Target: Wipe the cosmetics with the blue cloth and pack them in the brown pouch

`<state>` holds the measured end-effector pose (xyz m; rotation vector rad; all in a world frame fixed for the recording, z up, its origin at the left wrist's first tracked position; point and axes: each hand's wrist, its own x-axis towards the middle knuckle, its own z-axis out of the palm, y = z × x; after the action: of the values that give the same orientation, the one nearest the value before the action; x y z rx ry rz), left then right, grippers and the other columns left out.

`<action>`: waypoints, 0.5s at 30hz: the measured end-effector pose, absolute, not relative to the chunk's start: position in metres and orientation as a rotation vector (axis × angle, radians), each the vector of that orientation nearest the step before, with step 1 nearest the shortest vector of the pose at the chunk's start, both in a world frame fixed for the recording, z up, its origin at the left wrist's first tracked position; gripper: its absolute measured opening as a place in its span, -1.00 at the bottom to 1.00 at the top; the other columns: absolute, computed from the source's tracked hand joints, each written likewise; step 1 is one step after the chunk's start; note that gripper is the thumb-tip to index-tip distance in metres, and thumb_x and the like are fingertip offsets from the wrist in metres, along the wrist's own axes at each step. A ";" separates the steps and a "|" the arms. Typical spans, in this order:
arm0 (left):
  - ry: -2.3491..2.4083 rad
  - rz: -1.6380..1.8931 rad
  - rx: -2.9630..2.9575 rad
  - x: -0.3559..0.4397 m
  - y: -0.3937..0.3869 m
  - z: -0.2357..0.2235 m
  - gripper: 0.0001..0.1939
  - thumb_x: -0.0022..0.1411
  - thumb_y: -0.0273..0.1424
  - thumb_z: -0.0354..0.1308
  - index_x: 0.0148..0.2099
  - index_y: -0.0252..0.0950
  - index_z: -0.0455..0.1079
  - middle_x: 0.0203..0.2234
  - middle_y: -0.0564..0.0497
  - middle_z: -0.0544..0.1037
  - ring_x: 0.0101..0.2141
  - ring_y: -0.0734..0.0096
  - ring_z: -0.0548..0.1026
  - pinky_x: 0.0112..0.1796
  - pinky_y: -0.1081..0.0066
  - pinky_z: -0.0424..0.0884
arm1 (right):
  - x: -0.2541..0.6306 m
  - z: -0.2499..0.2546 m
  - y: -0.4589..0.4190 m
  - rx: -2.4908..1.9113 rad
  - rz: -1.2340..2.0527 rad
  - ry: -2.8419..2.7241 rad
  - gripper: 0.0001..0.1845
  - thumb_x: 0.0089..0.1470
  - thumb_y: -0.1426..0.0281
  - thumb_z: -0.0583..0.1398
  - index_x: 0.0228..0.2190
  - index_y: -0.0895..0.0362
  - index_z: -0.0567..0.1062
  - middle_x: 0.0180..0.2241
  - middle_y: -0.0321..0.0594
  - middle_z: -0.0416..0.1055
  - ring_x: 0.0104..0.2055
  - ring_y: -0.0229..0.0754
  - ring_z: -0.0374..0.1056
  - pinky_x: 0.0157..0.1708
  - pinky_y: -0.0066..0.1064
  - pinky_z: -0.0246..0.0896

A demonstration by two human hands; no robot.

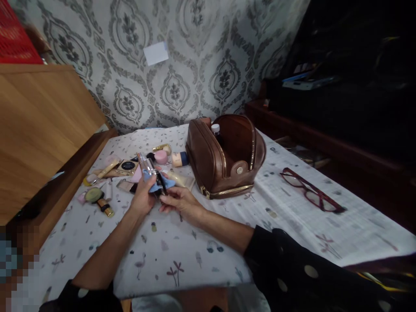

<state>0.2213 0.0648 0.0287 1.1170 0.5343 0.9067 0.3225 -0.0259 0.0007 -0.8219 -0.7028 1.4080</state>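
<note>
My left hand is closed around a blue cloth and a bundle of slim cosmetic tubes, some with silvery, shiny ends. From the right, my right hand pinches the lower end of a black cosmetic tube in the same bundle. Its fingertips partly hide that end. Behind the hands lie a cream squeeze tube, a pink round jar and a beige jar with a dark blue lid. A brown makeup bag stands unzipped to the right, with a white-capped bottle inside.
More cosmetics lie to the left, among them a compact and a round green-topped item. Red-framed glasses rest on the patterned tablecloth at right. A wooden panel borders the left side; the papered wall stands behind.
</note>
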 end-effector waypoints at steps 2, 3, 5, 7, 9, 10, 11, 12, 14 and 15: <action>0.558 0.842 1.183 0.223 0.063 0.024 -0.52 -0.13 -0.17 0.48 -0.18 -0.23 0.43 -0.41 0.05 0.54 -0.37 0.34 0.53 -0.35 0.39 0.46 | 0.323 0.000 -0.025 -0.803 1.410 -0.640 -0.43 -0.41 0.09 0.53 -0.43 0.21 0.52 -0.49 -0.34 0.48 -0.48 -0.29 0.47 -0.43 -0.46 0.39; 0.569 0.816 1.216 0.223 0.062 0.022 -0.53 -0.13 -0.19 0.48 -0.19 -0.25 0.43 -0.40 0.03 0.54 -0.38 0.34 0.52 -0.36 0.39 0.45 | 0.323 -0.001 -0.025 -0.812 1.417 -0.624 -0.44 -0.40 0.11 0.53 -0.44 0.22 0.53 -0.48 -0.32 0.48 -0.47 -0.29 0.47 -0.41 -0.45 0.41; 0.587 0.799 1.287 0.222 0.063 0.018 -0.56 -0.09 -0.22 0.47 -0.20 -0.27 0.43 -0.38 0.01 0.54 -0.40 0.36 0.50 -0.36 0.39 0.42 | 0.327 -0.002 -0.024 -0.872 1.438 -0.639 -0.49 -0.36 0.17 0.53 -0.43 0.23 0.53 -0.49 -0.30 0.48 -0.46 -0.28 0.47 -0.40 -0.45 0.44; 0.609 0.828 1.379 0.220 0.065 0.017 -0.57 -0.05 -0.24 0.46 -0.18 -0.27 0.41 -0.37 0.03 0.53 -0.39 0.38 0.47 -0.35 0.39 0.40 | 0.333 -0.001 -0.023 -0.994 1.435 -0.714 -0.58 -0.28 0.26 0.51 -0.42 0.22 0.53 -0.50 -0.29 0.47 -0.46 -0.27 0.46 -0.47 -0.46 0.43; 0.640 0.865 1.510 0.217 0.067 0.020 -0.56 -0.04 -0.28 0.45 -0.14 -0.25 0.38 -0.38 0.08 0.49 -0.39 0.41 0.44 -0.33 0.41 0.38 | 0.341 0.001 -0.022 -1.135 1.377 -0.803 -0.67 -0.21 0.32 0.47 -0.42 0.21 0.53 -0.49 -0.28 0.46 -0.47 -0.26 0.44 -0.60 -0.52 0.33; 0.658 0.882 1.588 0.215 0.068 0.022 -0.55 -0.03 -0.30 0.44 -0.13 -0.24 0.36 -0.39 0.10 0.47 -0.40 0.43 0.42 -0.33 0.42 0.36 | 0.344 0.003 -0.022 -1.193 1.325 -0.834 -0.71 -0.18 0.33 0.45 -0.41 0.20 0.54 -0.48 -0.28 0.46 -0.48 -0.27 0.43 -0.65 -0.54 0.27; 0.673 0.893 1.668 0.214 0.069 0.025 -0.56 -0.01 -0.32 0.43 -0.12 -0.24 0.35 -0.41 0.12 0.45 -0.40 0.43 0.41 -0.32 0.43 0.34 | 0.347 0.005 -0.022 -1.233 1.256 -0.849 -0.73 -0.15 0.32 0.42 -0.40 0.19 0.54 -0.46 -0.28 0.46 -0.50 -0.29 0.41 -0.69 -0.56 0.20; 0.679 0.895 1.752 0.213 0.069 0.027 -0.58 0.01 -0.33 0.40 -0.11 -0.24 0.33 -0.42 0.13 0.43 -0.41 0.43 0.39 -0.32 0.43 0.33 | 0.349 0.007 -0.022 -1.252 1.182 -0.847 -0.73 -0.12 0.30 0.40 -0.38 0.18 0.54 -0.46 -0.29 0.44 -0.52 -0.32 0.38 -0.71 -0.58 0.14; 0.675 0.875 1.928 0.212 0.068 0.030 -0.65 0.05 -0.35 0.35 -0.14 -0.24 0.33 -0.44 0.12 0.42 -0.41 0.41 0.38 -0.32 0.42 0.30 | 0.352 0.013 -0.023 -1.223 1.042 -0.817 -0.69 -0.05 0.23 0.36 -0.30 0.15 0.52 -0.50 -0.35 0.38 -0.58 -0.37 0.28 -0.71 -0.58 0.05; 0.665 0.854 2.020 0.212 0.067 0.030 -0.67 0.05 -0.36 0.34 -0.15 -0.24 0.33 -0.43 0.12 0.43 -0.41 0.38 0.39 -0.31 0.41 0.29 | 0.353 0.016 -0.024 -1.186 0.986 -0.801 -0.66 -0.03 0.18 0.34 -0.26 0.13 0.51 -0.53 -0.40 0.33 -0.61 -0.39 0.23 -0.71 -0.57 0.01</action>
<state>0.2124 0.0670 0.0305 2.0198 0.6648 0.8536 0.3528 -0.0241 0.0157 -1.1857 -0.8014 0.9864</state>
